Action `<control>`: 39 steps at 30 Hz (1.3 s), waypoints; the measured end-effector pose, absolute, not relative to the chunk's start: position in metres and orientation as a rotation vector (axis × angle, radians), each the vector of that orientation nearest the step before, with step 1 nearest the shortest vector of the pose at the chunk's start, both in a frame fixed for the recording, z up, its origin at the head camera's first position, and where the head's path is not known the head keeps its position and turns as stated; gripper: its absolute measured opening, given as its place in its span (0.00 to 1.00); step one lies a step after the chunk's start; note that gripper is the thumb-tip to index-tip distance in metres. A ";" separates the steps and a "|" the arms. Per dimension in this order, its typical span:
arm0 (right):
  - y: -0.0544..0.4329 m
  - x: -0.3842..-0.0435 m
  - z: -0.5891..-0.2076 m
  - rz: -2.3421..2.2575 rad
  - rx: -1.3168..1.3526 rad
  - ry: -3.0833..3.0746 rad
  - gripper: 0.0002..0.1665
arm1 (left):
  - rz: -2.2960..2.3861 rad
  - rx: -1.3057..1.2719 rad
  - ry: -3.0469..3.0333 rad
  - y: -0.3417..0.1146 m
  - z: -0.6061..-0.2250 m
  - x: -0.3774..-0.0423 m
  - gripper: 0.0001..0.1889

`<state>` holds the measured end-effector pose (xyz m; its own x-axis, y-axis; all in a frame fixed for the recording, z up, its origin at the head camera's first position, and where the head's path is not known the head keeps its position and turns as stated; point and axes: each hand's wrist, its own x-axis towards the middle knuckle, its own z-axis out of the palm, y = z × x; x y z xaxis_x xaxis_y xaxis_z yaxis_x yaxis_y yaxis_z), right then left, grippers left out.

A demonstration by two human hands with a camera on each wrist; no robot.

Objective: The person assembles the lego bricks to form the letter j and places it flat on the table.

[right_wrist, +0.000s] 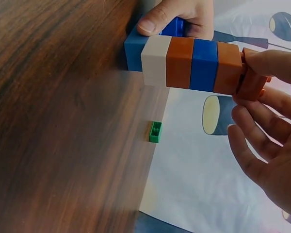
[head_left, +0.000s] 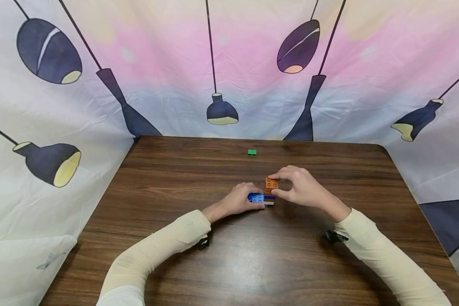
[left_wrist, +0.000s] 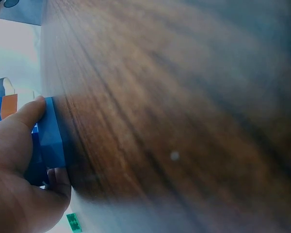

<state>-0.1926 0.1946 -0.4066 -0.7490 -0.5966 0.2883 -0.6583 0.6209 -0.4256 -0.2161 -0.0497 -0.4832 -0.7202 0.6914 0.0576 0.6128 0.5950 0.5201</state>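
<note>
My left hand (head_left: pixel 239 199) grips the blue bricks (head_left: pixel 256 198) at the foot of a tower of toy building bricks, thumb on the near side. In the right wrist view the tower rises from a blue base brick (right_wrist: pixel 134 53) through a white brick (right_wrist: pixel 153 63), an orange brick (right_wrist: pixel 179 63), a blue brick (right_wrist: pixel 204 65) and another orange brick (right_wrist: pixel 229 68). At its top, my right hand (head_left: pixel 304 187) pinches an orange brick (right_wrist: pixel 252 81) between thumb and fingers. This brick sits slightly tilted, with a thin gap showing below it.
A small green brick (head_left: pixel 252 153) lies by itself near the back edge of the brown wooden table (head_left: pixel 176 165). Behind the table hangs a cloth (head_left: pixel 176 63) printed with dark lamps. A small black device (head_left: pixel 334 236) is worn at the right wrist.
</note>
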 end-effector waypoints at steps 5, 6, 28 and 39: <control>0.194 -0.194 -0.405 0.774 1.069 -2.735 0.24 | 0.775 1.107 2.672 -0.050 -0.483 -0.217 0.24; 0.194 -0.193 -0.405 0.775 1.069 -2.738 0.23 | 0.775 1.105 2.671 -0.050 -0.483 -0.217 0.24; 0.195 -0.194 -0.410 0.820 1.077 -2.685 0.23 | 0.787 1.109 2.660 -0.050 -0.483 -0.216 0.24; 0.191 -0.191 -0.409 0.730 1.066 -2.695 0.23 | 0.786 1.115 2.659 -0.049 -0.483 -0.217 0.24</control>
